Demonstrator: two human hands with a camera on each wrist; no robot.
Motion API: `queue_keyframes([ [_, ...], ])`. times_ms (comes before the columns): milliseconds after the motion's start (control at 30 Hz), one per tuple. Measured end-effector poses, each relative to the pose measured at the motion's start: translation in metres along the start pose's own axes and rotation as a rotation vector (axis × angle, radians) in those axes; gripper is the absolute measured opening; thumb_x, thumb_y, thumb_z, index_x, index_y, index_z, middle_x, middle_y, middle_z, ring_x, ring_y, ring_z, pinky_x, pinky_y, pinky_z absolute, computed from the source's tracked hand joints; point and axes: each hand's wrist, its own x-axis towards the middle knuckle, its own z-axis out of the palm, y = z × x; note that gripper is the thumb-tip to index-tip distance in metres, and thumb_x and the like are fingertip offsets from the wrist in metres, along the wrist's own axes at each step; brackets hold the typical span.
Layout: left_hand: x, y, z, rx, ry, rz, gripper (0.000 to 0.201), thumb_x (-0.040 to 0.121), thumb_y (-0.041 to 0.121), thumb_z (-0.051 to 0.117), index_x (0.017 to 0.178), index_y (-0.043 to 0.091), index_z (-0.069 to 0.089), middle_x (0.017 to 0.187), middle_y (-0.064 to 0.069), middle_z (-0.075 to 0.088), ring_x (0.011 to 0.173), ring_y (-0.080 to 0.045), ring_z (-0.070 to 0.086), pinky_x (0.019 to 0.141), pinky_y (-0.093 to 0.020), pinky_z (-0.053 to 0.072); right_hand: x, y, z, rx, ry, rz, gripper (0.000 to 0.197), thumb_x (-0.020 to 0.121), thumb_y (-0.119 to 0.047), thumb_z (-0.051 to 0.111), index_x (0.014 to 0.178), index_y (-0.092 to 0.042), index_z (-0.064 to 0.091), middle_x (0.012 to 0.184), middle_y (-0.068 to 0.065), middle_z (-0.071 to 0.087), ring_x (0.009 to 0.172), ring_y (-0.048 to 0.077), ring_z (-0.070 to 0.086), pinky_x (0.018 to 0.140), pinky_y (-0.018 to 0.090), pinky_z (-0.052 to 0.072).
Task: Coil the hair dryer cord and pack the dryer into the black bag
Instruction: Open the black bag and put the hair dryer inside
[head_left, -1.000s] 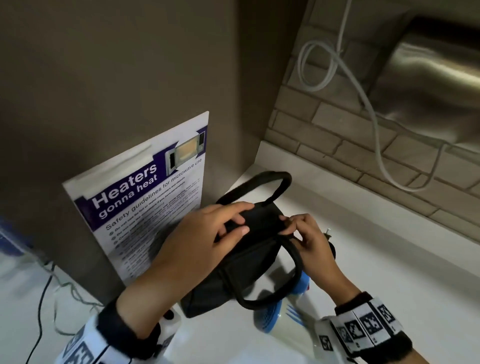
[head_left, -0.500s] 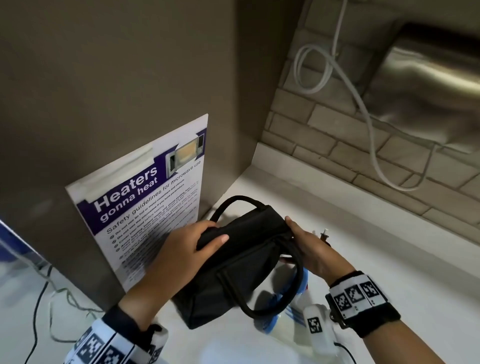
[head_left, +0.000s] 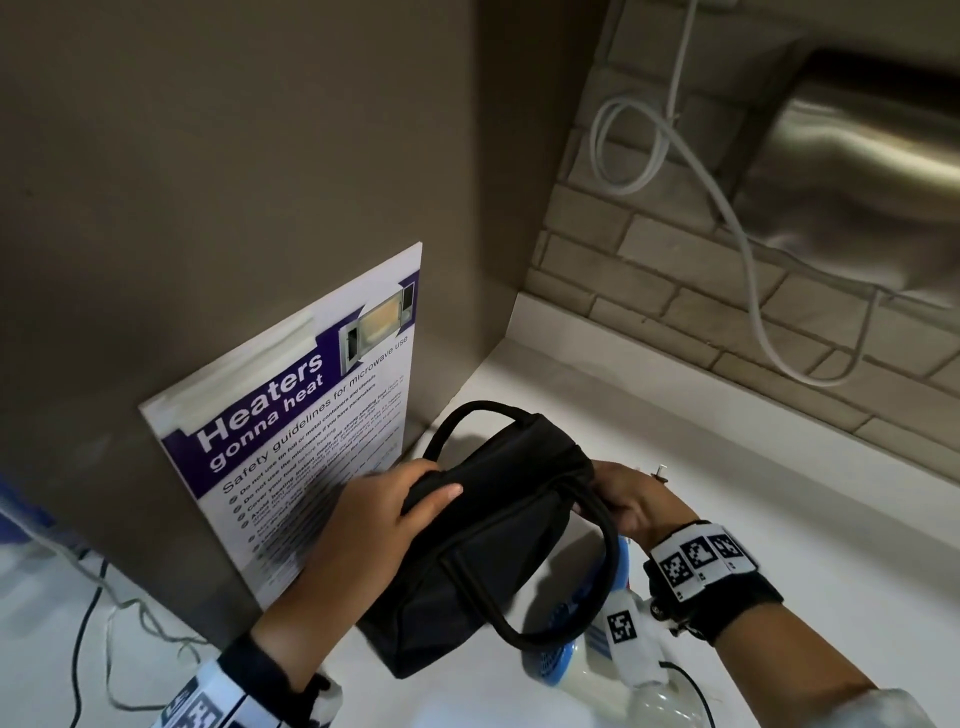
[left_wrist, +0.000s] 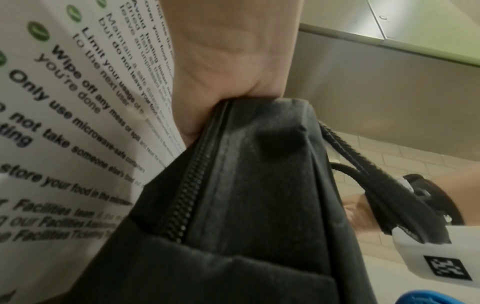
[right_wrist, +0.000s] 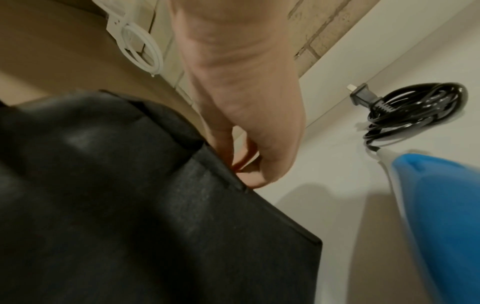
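The black bag (head_left: 483, 545) is soft fabric with two strap handles and a zip, tilted just above the white worktop (head_left: 779, 545). Left hand (head_left: 363, 525) pinches its top edge; right hand (head_left: 631, 501) curls on the far end. Blue-and-white dryer (right_wrist: 439, 197) lies beside it, cord (right_wrist: 415, 107) coiled.

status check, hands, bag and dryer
Left hand grips black bag top; right hand at far end. Cord coiled; dryer outside on counter. Zipper closed.

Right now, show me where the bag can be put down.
Bare counter lies right of the right hand, below the brick wall. Crowded: hair dryer and coiled cord lie under the black bag, poster to the left.
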Motion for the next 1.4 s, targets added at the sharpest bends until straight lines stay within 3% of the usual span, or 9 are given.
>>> queue_keyframes([
  [67,0.001,0.0,0.0,0.012,-0.01,0.015,0.026,0.086,0.046,0.057,0.094,0.024,0.068,0.07,0.012,0.068,0.07,0.0,0.065,0.067,-0.019,0.051,0.01,-0.001,-0.003,-0.011,0.02,-0.033,0.02,0.09,0.004,0.045,0.076,0.004,0.059,0.071,0.018,0.065,0.056,0.024,0.065,0.05,0.027,0.055],
  [200,0.004,-0.001,-0.001,-0.004,-0.033,0.011,0.03,0.085,0.048,0.055,0.094,0.023,0.069,0.071,0.012,0.069,0.071,0.001,0.066,0.067,-0.018,0.051,0.013,-0.004,-0.005,-0.111,0.032,0.001,0.033,0.094,0.006,0.039,0.065,0.001,0.053,0.043,0.008,0.059,0.035,0.013,0.057,0.036,0.019,0.046],
  [400,0.008,-0.002,-0.001,-0.02,-0.067,-0.036,0.027,0.087,0.046,0.054,0.095,0.025,0.069,0.073,0.013,0.069,0.077,0.006,0.065,0.07,-0.008,0.048,0.022,-0.004,-0.01,-0.229,0.046,0.042,0.031,0.093,0.007,0.04,0.066,-0.001,0.052,0.043,0.005,0.053,0.035,0.011,0.05,0.035,0.017,0.04],
  [633,0.011,-0.003,-0.001,-0.014,-0.07,-0.065,0.022,0.088,0.042,0.055,0.094,0.025,0.068,0.075,0.013,0.07,0.082,0.008,0.063,0.07,-0.002,0.043,0.027,-0.006,-0.009,-0.396,0.002,0.041,0.014,0.084,0.003,0.052,0.075,-0.003,0.062,0.066,0.011,0.049,0.055,0.018,0.042,0.051,0.026,0.029],
  [867,0.015,-0.004,0.0,0.011,-0.088,-0.077,0.025,0.089,0.044,0.052,0.098,0.026,0.067,0.078,0.013,0.07,0.076,0.002,0.066,0.069,-0.005,0.044,0.034,-0.002,-0.009,-0.317,0.002,-0.008,0.008,0.081,0.003,0.054,0.084,0.0,0.061,0.072,0.013,0.052,0.059,0.02,0.047,0.058,0.031,0.036],
  [1067,0.016,-0.005,0.0,-0.004,-0.078,-0.076,0.034,0.085,0.053,0.048,0.097,0.027,0.067,0.08,0.014,0.07,0.079,0.003,0.065,0.072,-0.008,0.046,0.107,0.029,-0.053,-0.407,-0.11,0.015,0.041,0.066,-0.016,0.065,0.102,0.003,0.063,0.108,0.028,0.053,0.081,0.029,0.045,0.059,0.031,0.026],
  [1233,0.017,-0.005,0.002,0.068,-0.098,-0.041,0.031,0.088,0.047,0.048,0.102,0.026,0.066,0.084,0.014,0.069,0.081,0.001,0.065,0.072,-0.007,0.045,0.031,0.0,-0.019,-0.32,-0.084,-0.007,0.009,0.081,0.0,0.06,0.089,0.001,0.064,0.087,0.02,0.055,0.076,0.029,0.053,0.069,0.035,0.044],
  [1333,0.02,-0.006,-0.002,0.135,-0.169,0.021,0.041,0.085,0.053,0.042,0.1,0.024,0.066,0.078,0.013,0.069,0.073,0.003,0.064,0.072,-0.009,0.049,0.019,-0.016,-0.021,-0.161,-0.009,-0.103,0.017,0.091,-0.003,0.054,0.075,-0.004,0.056,0.065,0.009,0.049,0.05,0.011,0.05,0.046,0.02,0.048],
  [1400,0.022,-0.008,-0.003,0.166,-0.213,0.066,0.038,0.087,0.049,0.047,0.101,0.021,0.068,0.079,0.014,0.069,0.067,0.011,0.06,0.074,-0.006,0.047,0.011,-0.027,-0.024,0.073,0.006,-0.104,0.016,0.093,-0.006,0.053,0.078,-0.005,0.057,0.06,0.006,0.055,0.049,0.01,0.053,0.046,0.02,0.051],
])
